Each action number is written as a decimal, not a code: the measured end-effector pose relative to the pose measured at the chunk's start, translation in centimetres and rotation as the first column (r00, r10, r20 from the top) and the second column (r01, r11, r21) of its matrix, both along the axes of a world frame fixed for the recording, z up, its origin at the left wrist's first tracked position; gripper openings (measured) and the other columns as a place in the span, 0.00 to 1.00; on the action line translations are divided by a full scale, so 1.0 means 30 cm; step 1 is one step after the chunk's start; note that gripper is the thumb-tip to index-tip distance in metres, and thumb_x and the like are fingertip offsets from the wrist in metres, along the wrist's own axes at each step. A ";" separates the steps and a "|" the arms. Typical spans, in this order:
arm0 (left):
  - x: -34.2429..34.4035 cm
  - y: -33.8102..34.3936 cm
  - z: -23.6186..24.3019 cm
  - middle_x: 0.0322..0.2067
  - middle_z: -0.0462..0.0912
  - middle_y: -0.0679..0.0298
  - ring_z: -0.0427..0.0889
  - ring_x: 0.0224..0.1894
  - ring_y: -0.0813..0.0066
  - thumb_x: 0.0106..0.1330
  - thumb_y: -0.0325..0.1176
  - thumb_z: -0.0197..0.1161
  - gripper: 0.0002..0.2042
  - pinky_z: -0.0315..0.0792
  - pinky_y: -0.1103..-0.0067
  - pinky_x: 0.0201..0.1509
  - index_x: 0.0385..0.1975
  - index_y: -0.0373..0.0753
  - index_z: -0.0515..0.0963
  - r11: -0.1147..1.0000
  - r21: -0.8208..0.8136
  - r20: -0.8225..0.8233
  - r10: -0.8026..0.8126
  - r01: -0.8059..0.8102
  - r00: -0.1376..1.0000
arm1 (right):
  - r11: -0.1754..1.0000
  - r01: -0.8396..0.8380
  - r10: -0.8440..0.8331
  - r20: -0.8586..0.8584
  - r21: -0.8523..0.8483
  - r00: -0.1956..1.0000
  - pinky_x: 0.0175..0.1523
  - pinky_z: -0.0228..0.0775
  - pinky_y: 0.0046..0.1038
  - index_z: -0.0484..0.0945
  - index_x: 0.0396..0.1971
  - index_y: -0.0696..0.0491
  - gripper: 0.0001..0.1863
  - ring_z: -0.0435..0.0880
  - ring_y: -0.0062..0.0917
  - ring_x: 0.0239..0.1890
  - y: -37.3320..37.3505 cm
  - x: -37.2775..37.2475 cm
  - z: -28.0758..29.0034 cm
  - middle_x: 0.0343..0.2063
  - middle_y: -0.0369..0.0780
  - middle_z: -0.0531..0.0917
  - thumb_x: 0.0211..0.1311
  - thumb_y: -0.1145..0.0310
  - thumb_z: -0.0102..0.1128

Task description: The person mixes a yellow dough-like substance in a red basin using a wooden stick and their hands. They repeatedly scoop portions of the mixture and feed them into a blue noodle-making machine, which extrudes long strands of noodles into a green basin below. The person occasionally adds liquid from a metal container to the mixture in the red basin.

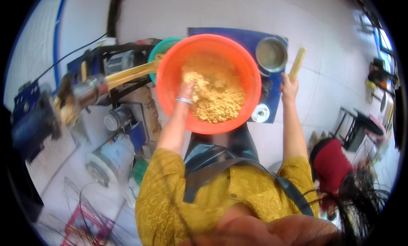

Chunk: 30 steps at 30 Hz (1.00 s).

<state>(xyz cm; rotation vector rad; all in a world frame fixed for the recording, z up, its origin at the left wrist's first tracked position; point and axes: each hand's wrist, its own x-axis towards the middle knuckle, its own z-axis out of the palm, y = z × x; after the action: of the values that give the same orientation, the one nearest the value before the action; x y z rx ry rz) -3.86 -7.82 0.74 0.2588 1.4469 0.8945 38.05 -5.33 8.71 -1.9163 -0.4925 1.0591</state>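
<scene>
A large orange basin (170,67) of crumbly yellow mixture (217,108) is below me, above my dark apron. My left hand (187,89), with silver bangles at the wrist, is inside it at the left side, closed round a clump of the mixture; its fingertips are partly hidden. My right hand (290,86) grips a pale wooden stick (298,61), held upward just outside the basin's right side. Beyond the basin are a teal tub (163,46) and, on a blue mat (199,31), a metal pot (270,54) and a small white round piece (260,113).
At the left stands a machine (87,93) with long wooden-coloured bars reaching toward the basin, with motors (114,118) and a pale cylinder (110,156) below. A person in maroon (329,163) is low at the right rear. Dark racks or stools (357,127) line the right.
</scene>
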 end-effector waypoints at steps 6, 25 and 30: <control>0.006 -0.101 0.116 0.50 0.74 0.53 0.80 0.45 0.55 0.60 0.29 0.63 0.23 0.81 0.58 0.44 0.56 0.36 0.67 0.948 -0.318 0.303 0.085 0.017 0.949 | 0.896 -0.430 0.442 -0.130 0.115 0.887 0.21 0.60 0.16 0.72 0.37 0.56 0.06 0.68 0.10 0.18 -0.003 -0.270 0.436 0.24 0.32 0.75 0.66 0.70 0.57; 0.062 -0.080 0.273 0.38 0.82 0.44 0.82 0.40 0.50 0.53 0.33 0.63 0.22 0.75 0.64 0.44 0.45 0.24 0.76 0.990 0.039 -0.248 -0.121 0.135 0.961 | -0.235 -0.906 0.434 0.796 -0.353 -0.423 0.35 0.74 0.38 0.65 0.64 0.47 0.34 0.81 0.40 0.29 0.146 -1.276 1.283 0.28 0.44 0.79 0.53 0.79 0.52; 0.025 -0.074 0.355 0.29 0.81 0.59 0.83 0.34 0.64 0.56 0.26 0.63 0.15 0.78 0.64 0.37 0.44 0.38 0.72 0.996 0.041 0.524 0.051 -0.085 0.850 | -0.239 -0.867 0.396 0.772 -0.437 -0.498 0.33 0.75 0.39 0.61 0.67 0.49 0.37 0.82 0.40 0.29 0.116 -1.353 1.315 0.28 0.46 0.80 0.53 0.77 0.54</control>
<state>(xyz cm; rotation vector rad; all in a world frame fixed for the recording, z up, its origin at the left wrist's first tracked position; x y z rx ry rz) -3.10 -10.03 11.39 0.0014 0.9234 0.9779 -2.55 -1.86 48.17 -0.8136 -3.0479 0.3393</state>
